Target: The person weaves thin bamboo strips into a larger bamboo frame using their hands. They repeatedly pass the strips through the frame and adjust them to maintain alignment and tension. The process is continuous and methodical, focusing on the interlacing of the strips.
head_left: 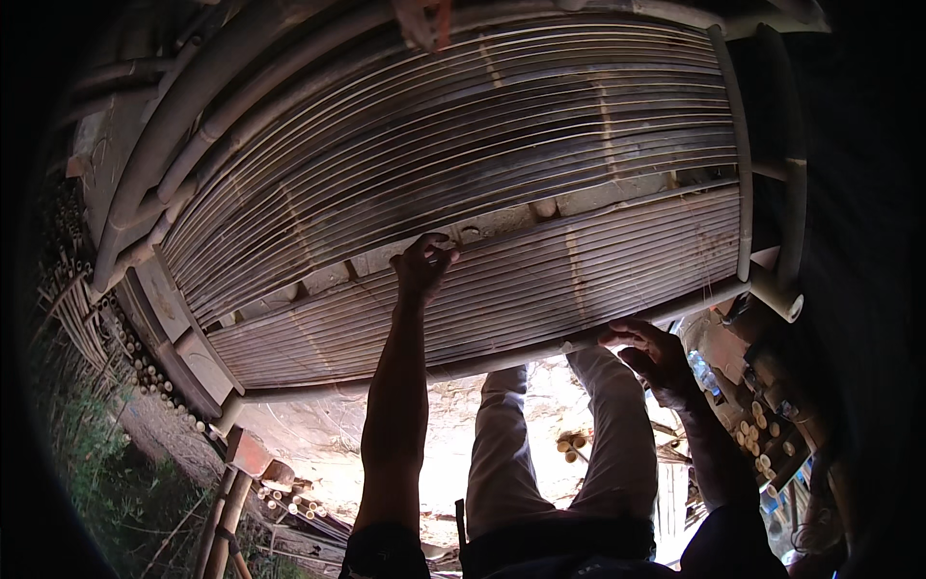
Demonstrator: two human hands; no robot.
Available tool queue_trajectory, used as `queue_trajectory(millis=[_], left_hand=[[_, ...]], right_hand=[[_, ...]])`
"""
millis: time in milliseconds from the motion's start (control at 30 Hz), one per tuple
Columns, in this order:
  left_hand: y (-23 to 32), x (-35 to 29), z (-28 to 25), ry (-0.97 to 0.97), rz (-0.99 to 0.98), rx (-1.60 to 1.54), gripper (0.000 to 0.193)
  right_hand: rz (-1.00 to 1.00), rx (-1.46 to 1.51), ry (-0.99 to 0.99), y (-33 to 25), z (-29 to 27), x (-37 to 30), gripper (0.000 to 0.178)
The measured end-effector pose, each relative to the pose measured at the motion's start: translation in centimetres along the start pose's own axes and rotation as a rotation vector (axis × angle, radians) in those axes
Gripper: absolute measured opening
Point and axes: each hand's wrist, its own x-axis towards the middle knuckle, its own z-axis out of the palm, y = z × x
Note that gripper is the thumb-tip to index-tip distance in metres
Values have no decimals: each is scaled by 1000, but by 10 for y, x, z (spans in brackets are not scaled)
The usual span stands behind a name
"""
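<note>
A wide bamboo bench frame spans the view, with long thin bamboo slats (502,314) laid side by side across it. A gap between two groups of slats shows a pale crosspiece (497,222) below. At this gap my left hand (426,265) is curled, thumb and fingers drawn together over the slat edge; whatever it pinches, if anything, is too small to make out. My right hand (651,355) is at the front bamboo pole (463,365), fingers loosely bent and thumb apart, with nothing visible in it. Whether it touches the pole, I cannot tell.
Thick curved bamboo poles (183,125) rise at the left, and another pole (797,193) stands at the right end. Cut bamboo lengths (762,434) lie in piles on the ground at both sides. A brick (249,452) is under the front left corner. Green plants (96,473) grow lower left.
</note>
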Motion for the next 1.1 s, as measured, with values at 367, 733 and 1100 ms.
queue_trajectory(millis=[367, 733, 1100], left_hand=[[156, -20, 108, 430, 627, 240, 30], [302, 51, 283, 185, 430, 209, 30], [300, 62, 284, -1, 247, 346, 32]], right_hand=[[125, -580, 773, 175, -166, -51, 41], [489, -804, 591, 204, -204, -1, 36], [-404, 91, 1116, 103, -347, -34, 18]])
